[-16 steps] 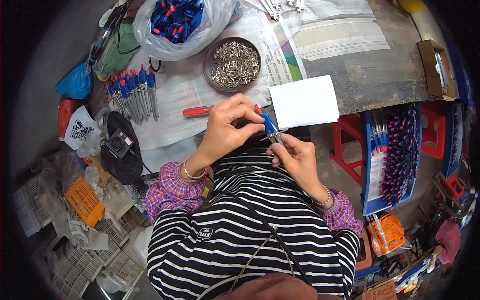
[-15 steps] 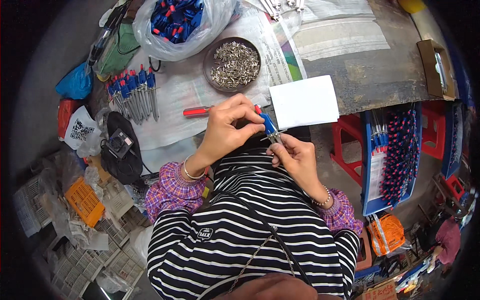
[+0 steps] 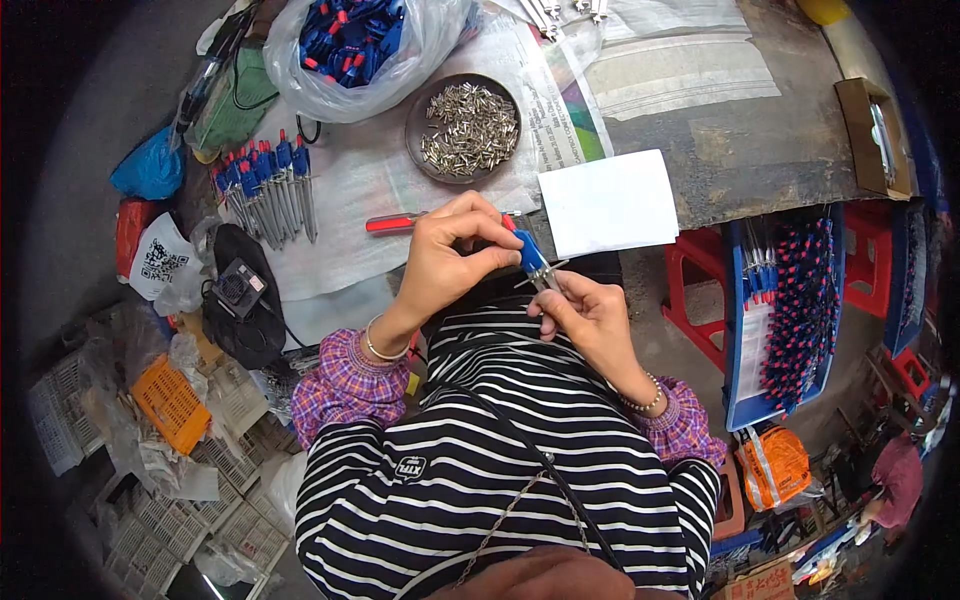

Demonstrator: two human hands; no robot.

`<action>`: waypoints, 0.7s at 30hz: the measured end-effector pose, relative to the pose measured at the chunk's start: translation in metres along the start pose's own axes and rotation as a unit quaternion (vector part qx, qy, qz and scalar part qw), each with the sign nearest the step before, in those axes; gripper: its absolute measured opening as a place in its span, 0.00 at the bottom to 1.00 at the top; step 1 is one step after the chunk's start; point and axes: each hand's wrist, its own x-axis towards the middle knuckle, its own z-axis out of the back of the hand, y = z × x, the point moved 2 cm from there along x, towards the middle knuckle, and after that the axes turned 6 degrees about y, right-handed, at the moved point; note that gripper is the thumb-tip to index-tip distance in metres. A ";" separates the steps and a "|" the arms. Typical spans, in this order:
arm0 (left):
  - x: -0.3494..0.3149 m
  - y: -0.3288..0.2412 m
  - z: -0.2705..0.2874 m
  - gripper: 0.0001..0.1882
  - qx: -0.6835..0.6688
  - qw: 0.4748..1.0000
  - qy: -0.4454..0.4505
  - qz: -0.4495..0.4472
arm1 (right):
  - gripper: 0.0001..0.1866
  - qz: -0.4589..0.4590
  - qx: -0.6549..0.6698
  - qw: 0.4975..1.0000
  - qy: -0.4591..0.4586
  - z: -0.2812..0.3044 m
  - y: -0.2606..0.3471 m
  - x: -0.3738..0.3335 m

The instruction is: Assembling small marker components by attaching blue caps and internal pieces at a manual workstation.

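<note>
Above my striped lap, both hands hold one small metal tool with a blue handle and a red tip [image 3: 532, 252]. My left hand [image 3: 458, 250] pinches its blue end between thumb and fingers. My right hand [image 3: 590, 315] grips the metal end, where a thin crosspiece sticks out. Fingers hide much of the lower shaft. Behind my left hand lies a red-handled screwdriver [image 3: 392, 223], partly covered. A round dark dish [image 3: 412, 150] of small silver metal pins [image 3: 470, 130] stands just beyond my hands.
A row of similar blue-and-red tools [image 3: 265, 185] lies left on the table. Behind it sits a plastic bag [image 3: 285, 45] of blue and red parts. White paper [image 3: 610, 205] lies near the table edge. At right, a blue tray [image 3: 738, 375] of tools adjoins a red stool [image 3: 695, 290].
Both hands and the tool have shifted slightly left, and the tool has tilted a little. Both hands keep their grip.
</note>
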 end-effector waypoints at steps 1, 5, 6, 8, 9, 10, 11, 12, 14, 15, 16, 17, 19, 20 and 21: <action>0.000 0.000 0.000 0.08 0.002 1.000 -0.003 0.004 | 0.08 0.000 0.000 1.000 0.000 0.000 0.000 0.000; 0.000 0.000 0.000 0.08 0.007 1.000 -0.009 0.014 | 0.08 0.006 0.014 1.000 -0.001 -0.001 -0.002 0.000; -0.001 0.000 -0.001 0.08 0.006 1.000 -0.009 0.014 | 0.08 0.006 0.011 1.000 -0.002 -0.002 -0.002 0.000; -0.003 -0.001 -0.002 0.08 0.031 0.999 -0.016 -0.005 | 0.08 0.015 -0.014 1.000 -0.010 -0.004 0.000 -0.002; -0.002 -0.001 -0.003 0.08 0.031 0.999 -0.016 -0.004 | 0.08 0.026 -0.039 0.999 -0.018 -0.004 0.000 -0.002; -0.002 -0.002 -0.004 0.08 0.059 0.997 -0.023 -0.040 | 0.08 0.025 -0.039 0.999 -0.018 -0.005 0.000 -0.002; -0.002 -0.003 -0.004 0.08 0.087 0.993 -0.031 -0.075 | 0.07 0.035 -0.055 0.998 -0.024 -0.005 0.000 -0.003; -0.004 -0.002 -0.004 0.08 0.087 0.993 -0.031 -0.075 | 0.07 0.044 -0.071 0.996 -0.028 -0.005 0.000 -0.002; -0.008 0.005 -0.005 0.09 0.032 0.999 -0.025 -0.008 | 0.07 0.071 -0.134 0.988 -0.037 -0.004 0.000 -0.002; -0.008 0.005 -0.004 0.09 0.032 0.999 -0.024 -0.008 | 0.07 0.097 -0.196 0.975 -0.048 -0.004 0.000 -0.003; -0.008 0.005 -0.004 0.09 0.018 1.000 -0.022 -0.006 | 0.07 0.096 -0.196 0.975 -0.049 -0.003 -0.002 -0.003; -0.008 0.004 -0.004 0.10 0.005 1.000 -0.020 -0.005 | 0.06 0.129 -0.242 0.960 -0.062 -0.002 -0.002 -0.002; -0.007 0.002 -0.007 0.10 -0.068 0.997 -0.020 -0.004 | 0.06 0.163 -0.287 0.941 -0.073 -0.002 -0.001 -0.002; -0.006 0.001 -0.008 0.10 -0.140 0.990 -0.020 -0.003 | 0.06 0.158 -0.288 0.942 -0.072 -0.003 0.001 -0.003; -0.006 0.000 -0.007 0.10 -0.140 0.990 -0.020 -0.003 | 0.06 0.152 -0.289 0.942 -0.072 -0.003 0.002 -0.003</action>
